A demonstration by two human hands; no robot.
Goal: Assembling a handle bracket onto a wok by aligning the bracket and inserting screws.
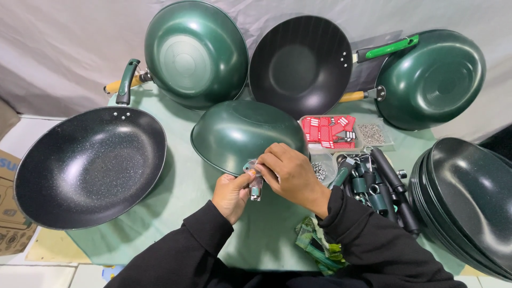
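Behind my hands on the green-covered desk [186, 192], a clear tray holds small red-and-white packets [329, 132], with a tray of tiny screws [371, 134] just to its right. At the far left edge sits a brown cardboard box [10, 213] with printed markings. My left hand [232, 194] and right hand [288, 170] are both closed around a small metal bracket [255, 178], pinched between fingertips; its long axis runs roughly upright, lower end toward me. It sits between both hands, just before an upturned green wok [240, 133].
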